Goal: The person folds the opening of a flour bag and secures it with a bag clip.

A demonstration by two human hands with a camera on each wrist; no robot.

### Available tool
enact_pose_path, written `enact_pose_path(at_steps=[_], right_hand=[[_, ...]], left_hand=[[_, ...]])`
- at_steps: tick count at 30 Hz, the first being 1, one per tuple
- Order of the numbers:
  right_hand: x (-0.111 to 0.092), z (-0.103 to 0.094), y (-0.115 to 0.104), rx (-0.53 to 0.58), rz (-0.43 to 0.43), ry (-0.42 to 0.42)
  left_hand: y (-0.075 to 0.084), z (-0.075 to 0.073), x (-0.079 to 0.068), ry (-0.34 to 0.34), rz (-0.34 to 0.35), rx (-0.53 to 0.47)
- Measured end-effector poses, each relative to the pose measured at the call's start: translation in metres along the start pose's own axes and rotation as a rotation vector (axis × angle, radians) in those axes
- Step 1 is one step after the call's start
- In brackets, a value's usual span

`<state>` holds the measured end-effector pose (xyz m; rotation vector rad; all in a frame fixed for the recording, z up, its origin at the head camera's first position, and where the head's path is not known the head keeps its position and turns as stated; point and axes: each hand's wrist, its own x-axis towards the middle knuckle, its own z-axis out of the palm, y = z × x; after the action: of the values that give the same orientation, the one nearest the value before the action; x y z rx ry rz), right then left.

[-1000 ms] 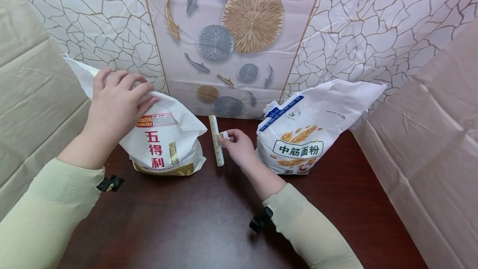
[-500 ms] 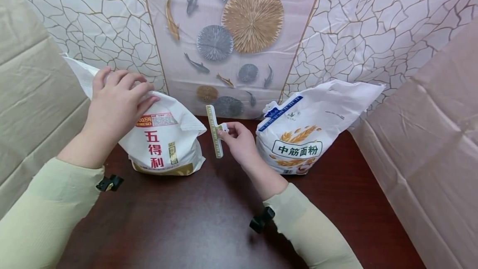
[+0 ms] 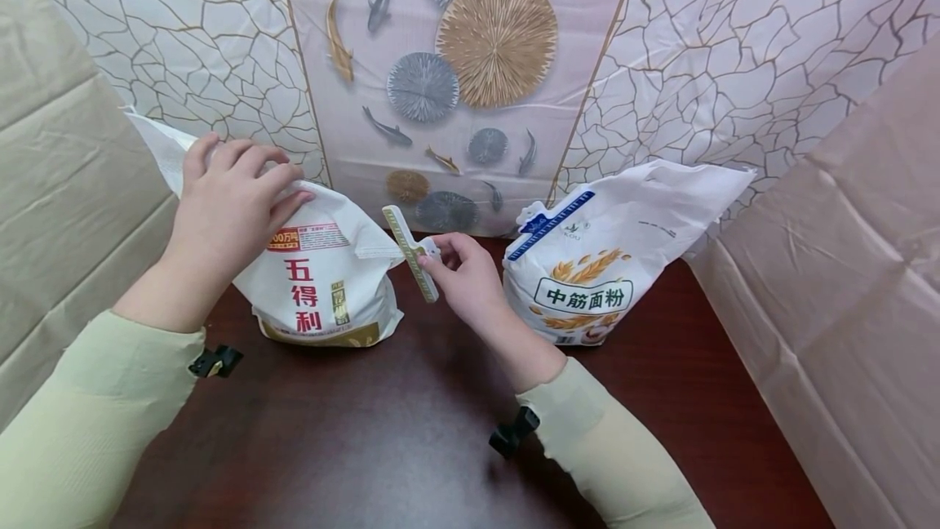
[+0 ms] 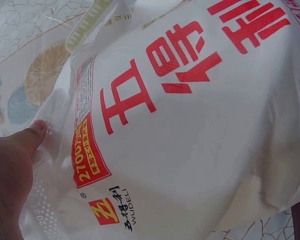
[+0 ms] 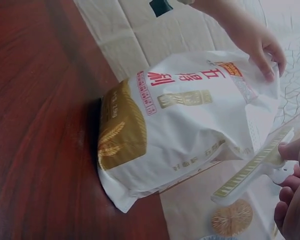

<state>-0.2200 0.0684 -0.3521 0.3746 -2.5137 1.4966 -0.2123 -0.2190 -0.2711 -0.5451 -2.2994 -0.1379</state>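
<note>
My left hand (image 3: 235, 198) grips the folded top of a white flour bag (image 3: 367, 288) with red lettering, thumb in front and fingers over the back. The loose end of that bag sticks out to the upper left. Between the two bags, my right hand (image 3: 466, 276) pinches a white and gold bag clip (image 3: 400, 227) by its small handle. The clip is tilted, its upper end close to the bag's right edge in the head view. In the right wrist view the clip (image 5: 247, 167) appears beside the bag's upper part.
A second flour bag (image 3: 580, 321) stands at the right, with a blue bag clip (image 3: 551, 225) across its upper left corner. The dark red-brown table (image 3: 316, 439) is bounded by a patterned backdrop (image 3: 470, 133) behind and beige cloth (image 3: 822, 268) at the sides.
My right hand has raised the bag clip and moved it slightly left, tilting its upper end toward the left bag. My left hand keeps its grip in place.
</note>
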Motion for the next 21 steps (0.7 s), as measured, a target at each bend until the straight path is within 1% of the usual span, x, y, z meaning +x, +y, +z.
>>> enact_pose_path(at_steps=[4, 10, 16, 21], right_hand=[[0.002, -0.001, -0.007, -0.026, -0.058, -0.002], [0.008, -0.003, -0.016, -0.069, -0.097, -0.026], [0.016, -0.006, -0.022, -0.176, -0.17, -0.067], [0.022, -0.009, -0.029, -0.267, -0.206, -0.112]], left_hand=[[0.0, -0.001, 0.0, -0.013, -0.01, 0.006], [-0.001, 0.0, 0.0, -0.011, -0.005, 0.011], [0.0, 0.001, 0.0, -0.014, -0.007, 0.01], [-0.001, 0.0, 0.0, 0.008, 0.005, 0.003]])
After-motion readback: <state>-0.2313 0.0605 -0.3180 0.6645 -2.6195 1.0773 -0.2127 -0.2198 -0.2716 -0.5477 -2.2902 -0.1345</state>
